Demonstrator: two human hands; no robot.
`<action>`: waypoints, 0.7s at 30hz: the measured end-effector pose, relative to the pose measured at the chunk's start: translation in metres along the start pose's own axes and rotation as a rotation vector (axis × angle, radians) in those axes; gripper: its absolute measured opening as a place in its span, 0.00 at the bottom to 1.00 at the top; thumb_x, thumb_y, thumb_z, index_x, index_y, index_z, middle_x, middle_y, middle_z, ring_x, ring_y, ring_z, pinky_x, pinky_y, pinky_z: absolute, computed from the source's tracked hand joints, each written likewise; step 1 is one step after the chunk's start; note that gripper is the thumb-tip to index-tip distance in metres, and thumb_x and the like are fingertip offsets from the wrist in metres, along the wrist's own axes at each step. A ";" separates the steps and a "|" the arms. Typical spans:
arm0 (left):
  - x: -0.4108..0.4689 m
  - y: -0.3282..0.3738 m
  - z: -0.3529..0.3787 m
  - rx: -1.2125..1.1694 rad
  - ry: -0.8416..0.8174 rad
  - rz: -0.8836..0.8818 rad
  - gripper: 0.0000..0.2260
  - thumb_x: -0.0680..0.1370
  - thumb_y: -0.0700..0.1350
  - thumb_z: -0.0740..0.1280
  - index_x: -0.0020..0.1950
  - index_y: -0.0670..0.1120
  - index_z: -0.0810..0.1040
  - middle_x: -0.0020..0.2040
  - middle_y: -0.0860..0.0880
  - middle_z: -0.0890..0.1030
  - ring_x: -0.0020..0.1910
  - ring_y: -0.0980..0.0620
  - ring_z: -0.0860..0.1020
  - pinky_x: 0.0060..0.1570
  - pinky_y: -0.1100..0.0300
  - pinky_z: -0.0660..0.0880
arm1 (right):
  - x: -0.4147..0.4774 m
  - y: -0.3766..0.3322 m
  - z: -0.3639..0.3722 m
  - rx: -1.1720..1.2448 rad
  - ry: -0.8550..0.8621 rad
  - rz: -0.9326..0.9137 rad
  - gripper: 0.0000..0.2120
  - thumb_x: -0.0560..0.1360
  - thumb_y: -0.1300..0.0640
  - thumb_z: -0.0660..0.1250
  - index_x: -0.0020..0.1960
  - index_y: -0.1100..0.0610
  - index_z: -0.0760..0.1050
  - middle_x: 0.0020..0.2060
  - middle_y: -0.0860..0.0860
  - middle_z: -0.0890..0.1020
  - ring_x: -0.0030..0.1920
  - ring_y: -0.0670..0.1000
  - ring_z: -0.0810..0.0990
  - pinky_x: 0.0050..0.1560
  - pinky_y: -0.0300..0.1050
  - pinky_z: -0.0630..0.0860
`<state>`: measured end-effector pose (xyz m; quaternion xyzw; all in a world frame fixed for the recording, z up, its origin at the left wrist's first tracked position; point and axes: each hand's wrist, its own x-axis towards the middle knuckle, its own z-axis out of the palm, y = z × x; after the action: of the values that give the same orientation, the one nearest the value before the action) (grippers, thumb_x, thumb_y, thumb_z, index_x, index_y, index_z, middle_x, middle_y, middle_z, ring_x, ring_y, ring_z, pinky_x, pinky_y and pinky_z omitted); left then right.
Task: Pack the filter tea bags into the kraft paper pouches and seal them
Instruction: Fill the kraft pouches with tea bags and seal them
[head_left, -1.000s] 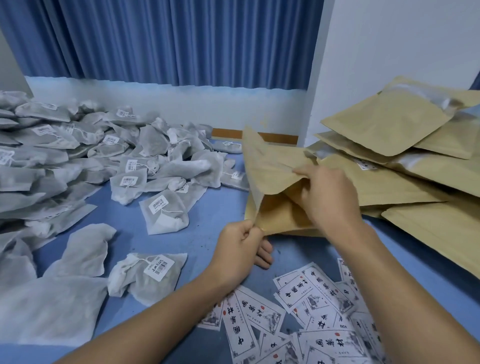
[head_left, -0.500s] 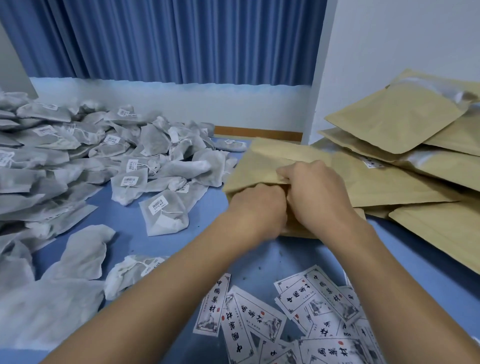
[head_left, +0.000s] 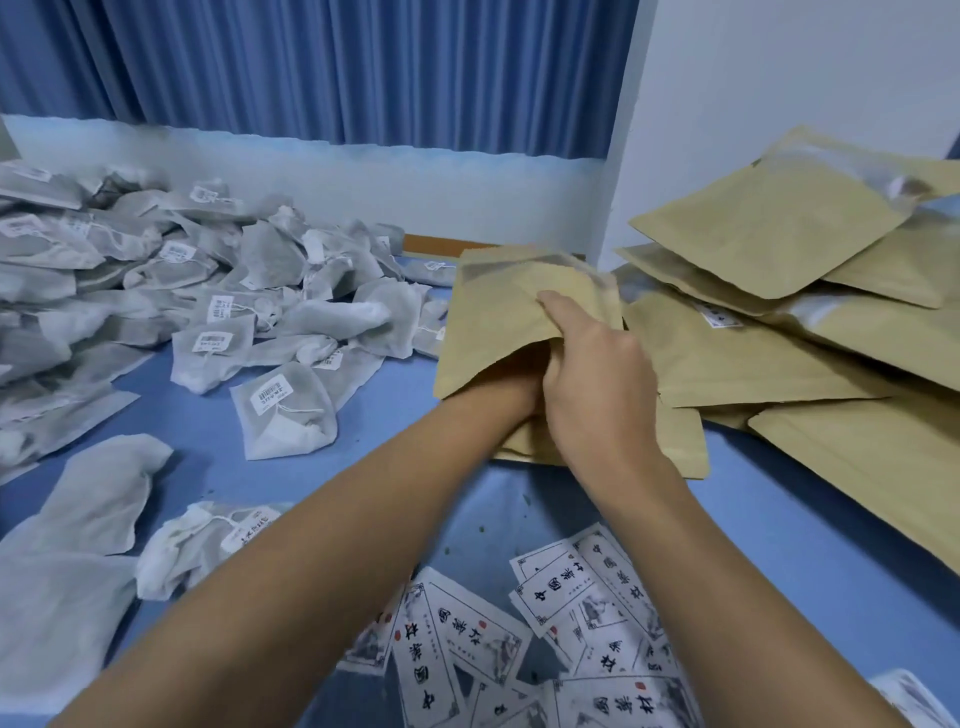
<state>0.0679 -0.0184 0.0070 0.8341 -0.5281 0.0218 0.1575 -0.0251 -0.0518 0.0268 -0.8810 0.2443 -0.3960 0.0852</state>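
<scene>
we are working at a blue tabletop (head_left: 779, 530). a wide heap of filter tea bags (head_left: 208, 291) with small barcode tags is lying across its left side, and a loose stack of kraft paper pouches (head_left: 779, 358) is leaning over its right side. printed paper labels (head_left: 597, 649) are lying scattered at the near edge, between our forearms. one open pouch (head_left: 498, 322) is sitting between the heap and the stack, overlapping the stack's near pouches. our right hand (head_left: 597, 384) is grasping the upper lip of its mouth, fingers curled around the paper and the forefinger lying on top. our left hand (head_left: 519, 387) is reaching inside the pouch, mostly hidden by the paper, so we cannot tell whether it is holding anything.
</scene>
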 end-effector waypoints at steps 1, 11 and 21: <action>-0.004 0.008 0.001 -0.017 0.018 0.001 0.19 0.85 0.41 0.56 0.75 0.35 0.63 0.75 0.40 0.67 0.76 0.45 0.63 0.70 0.66 0.52 | 0.002 0.003 0.001 0.024 0.001 0.052 0.30 0.73 0.68 0.58 0.68 0.43 0.74 0.40 0.57 0.82 0.41 0.62 0.76 0.41 0.48 0.67; -0.122 0.017 0.017 -0.243 0.149 0.251 0.16 0.82 0.52 0.65 0.65 0.44 0.74 0.55 0.47 0.79 0.55 0.46 0.75 0.57 0.51 0.72 | 0.011 0.015 -0.007 0.116 -0.103 0.120 0.31 0.72 0.71 0.55 0.66 0.45 0.77 0.49 0.56 0.83 0.48 0.61 0.78 0.50 0.51 0.78; -0.128 0.027 0.012 -0.120 -0.233 -0.158 0.32 0.66 0.70 0.73 0.46 0.42 0.77 0.46 0.48 0.79 0.43 0.50 0.76 0.46 0.51 0.76 | 0.002 0.011 -0.001 -0.088 -0.279 0.011 0.27 0.73 0.69 0.55 0.62 0.45 0.76 0.46 0.57 0.82 0.42 0.62 0.74 0.39 0.49 0.73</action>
<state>-0.0143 0.0797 -0.0244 0.8592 -0.4758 -0.1190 0.1460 -0.0285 -0.0622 0.0252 -0.9291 0.2522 -0.2579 0.0819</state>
